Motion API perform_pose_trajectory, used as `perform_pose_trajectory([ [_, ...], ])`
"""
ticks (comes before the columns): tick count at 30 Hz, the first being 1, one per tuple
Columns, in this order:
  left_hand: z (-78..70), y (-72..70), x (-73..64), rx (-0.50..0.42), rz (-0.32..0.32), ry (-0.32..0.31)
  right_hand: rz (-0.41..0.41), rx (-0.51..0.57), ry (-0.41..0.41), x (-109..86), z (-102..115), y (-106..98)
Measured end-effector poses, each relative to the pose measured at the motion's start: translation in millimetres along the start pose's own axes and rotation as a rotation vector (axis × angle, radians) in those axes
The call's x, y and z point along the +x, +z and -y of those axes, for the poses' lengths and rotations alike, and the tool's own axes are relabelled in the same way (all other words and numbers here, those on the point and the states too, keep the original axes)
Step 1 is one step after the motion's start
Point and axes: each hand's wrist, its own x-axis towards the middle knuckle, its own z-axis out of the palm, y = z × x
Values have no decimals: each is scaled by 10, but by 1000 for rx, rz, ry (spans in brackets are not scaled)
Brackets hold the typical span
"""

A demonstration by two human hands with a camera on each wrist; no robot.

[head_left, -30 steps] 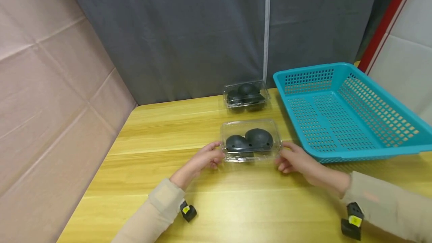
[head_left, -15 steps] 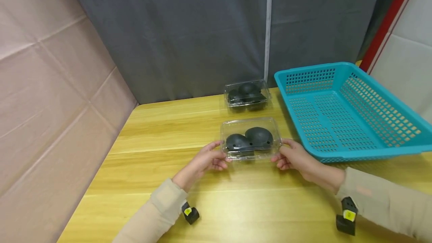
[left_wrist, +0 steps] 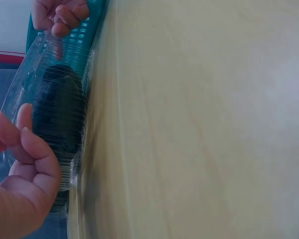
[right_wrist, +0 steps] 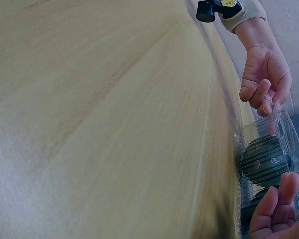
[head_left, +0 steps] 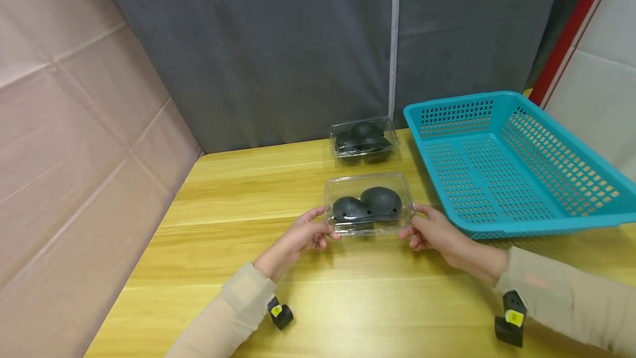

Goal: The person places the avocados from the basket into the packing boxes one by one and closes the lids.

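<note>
A clear plastic clamshell box (head_left: 369, 181) holds dark, smooth, rounded objects (head_left: 381, 203), whose kind I cannot tell. At its left near corner my left hand (head_left: 303, 233) pinches the rim between thumb and fingers. My right hand (head_left: 434, 232) grips the opposite near corner in the same way. Ribbed clear walls of the clamshell box (left_wrist: 72, 164) show in the left wrist view, with the left hand (left_wrist: 32, 174) beside them. In the right wrist view the right hand (right_wrist: 281, 209) is partly cut off by the frame. Whether the box touches the table is unclear.
Behind it, near the grey curtain (head_left: 278, 54), stands a second clear box (head_left: 364, 140) with similar dark objects. A turquoise perforated basket (head_left: 489, 181) sits close to the right hand. Wooden table (head_left: 233, 198) surface extends left and in front. A pinkish covered wall (head_left: 84, 142) borders the left.
Both hands have closed in on the near corners of the clamshell box, and their grip is firmer. The box has shifted very slightly away from me; in the last half second almost nothing moves.
</note>
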Motion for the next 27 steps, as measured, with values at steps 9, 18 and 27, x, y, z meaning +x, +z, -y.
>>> perform_pose_trajectory([
  [9,15,-13,-10,108,-24,0,44,-54,14,-84,-15,-23],
  [18,15,-57,-59,217,-37,57,326,-276,124,-344,22,-79],
  [27,-11,-85,-86,317,-151,116,168,-950,-507,-451,426,78],
])
